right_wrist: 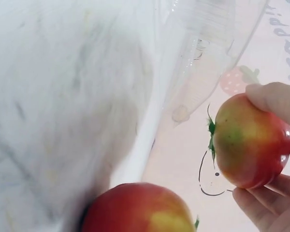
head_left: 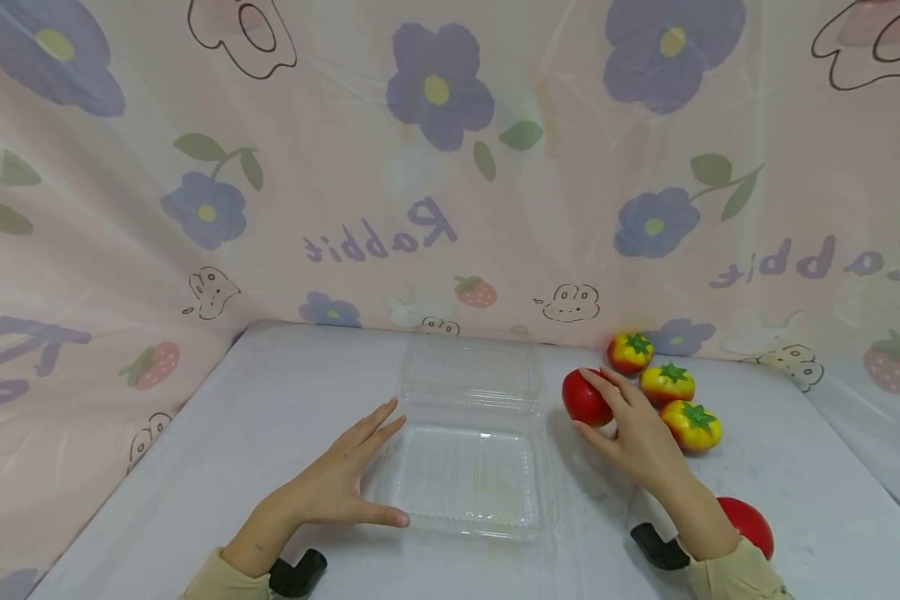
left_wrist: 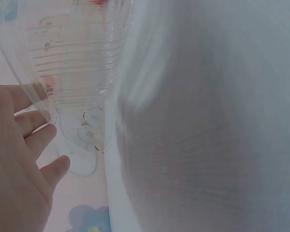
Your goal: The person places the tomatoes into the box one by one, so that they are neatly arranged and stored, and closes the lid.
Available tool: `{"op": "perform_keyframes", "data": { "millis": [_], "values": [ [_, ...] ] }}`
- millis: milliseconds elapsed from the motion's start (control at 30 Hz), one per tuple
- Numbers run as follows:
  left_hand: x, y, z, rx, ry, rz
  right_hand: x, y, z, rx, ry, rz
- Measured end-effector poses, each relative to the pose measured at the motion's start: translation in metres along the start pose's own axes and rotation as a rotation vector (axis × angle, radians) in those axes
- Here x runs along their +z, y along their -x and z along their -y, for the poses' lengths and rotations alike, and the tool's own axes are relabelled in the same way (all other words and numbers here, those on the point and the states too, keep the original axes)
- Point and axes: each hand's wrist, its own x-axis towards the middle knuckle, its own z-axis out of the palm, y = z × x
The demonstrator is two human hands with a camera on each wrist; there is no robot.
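Note:
My right hand (head_left: 637,437) grips a red tomato (head_left: 587,397) between thumb and fingers, to the right of the clear plastic clamshell box (head_left: 465,521). In the right wrist view this tomato (right_wrist: 249,142) shows a yellow-green patch and a green calyx, and looks raised off the table. The box lies open, its lid (head_left: 468,371) folded back toward the wall. My left hand (head_left: 337,479) is spread at the box's left side, thumb apart from the fingers. In the left wrist view the fingers (left_wrist: 38,140) are by the box's edge; whether they press it I cannot tell.
Three yellow-and-red tomatoes with green calyxes, the nearest (head_left: 690,427) included, stand in a row beyond my right hand. Another red tomato (head_left: 747,527) sits beside my right forearm. A patterned cloth (head_left: 345,183) hangs behind and beside the white table (head_left: 270,400).

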Motion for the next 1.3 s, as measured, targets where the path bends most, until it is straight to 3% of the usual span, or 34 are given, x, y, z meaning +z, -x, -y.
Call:
{"op": "perform_keyframes", "data": {
  "millis": [500, 1300],
  "values": [
    [-0.001, 0.0, 0.0, 0.002, -0.001, -0.001, 0.0, -0.008, 0.012, -0.036, -0.001, 0.004],
    [-0.002, 0.0, -0.002, 0.005, -0.013, -0.001, -0.003, -0.022, 0.028, -0.168, -0.01, -0.016]
  ]
}}
